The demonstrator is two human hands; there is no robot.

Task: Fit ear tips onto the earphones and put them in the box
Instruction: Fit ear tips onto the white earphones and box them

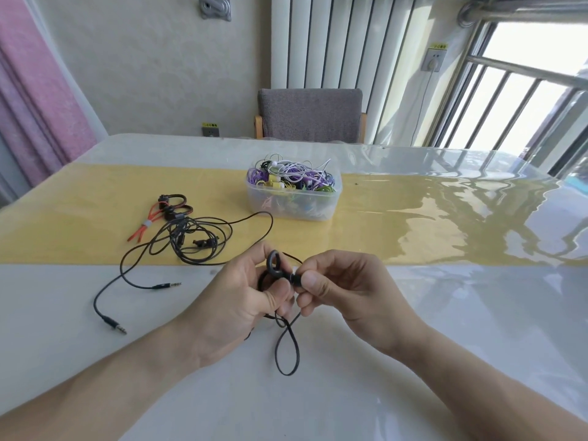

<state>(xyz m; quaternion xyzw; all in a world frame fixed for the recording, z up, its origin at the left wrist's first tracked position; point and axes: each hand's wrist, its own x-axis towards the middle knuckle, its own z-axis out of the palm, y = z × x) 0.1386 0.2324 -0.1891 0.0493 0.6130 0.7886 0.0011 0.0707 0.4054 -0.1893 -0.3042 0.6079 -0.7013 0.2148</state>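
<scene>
Hands: left hand (245,297) grips one black earphone (276,265), right hand (337,288) pinches its tip | table (445,313) centre: one clear box (292,198) of earphones | left: two jack plugs, one orange-black pair (165,211)

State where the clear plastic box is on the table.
In the head view, the box sits centre, on the yellow runner, beyond both hands, right of the loose black earphones.
</scene>
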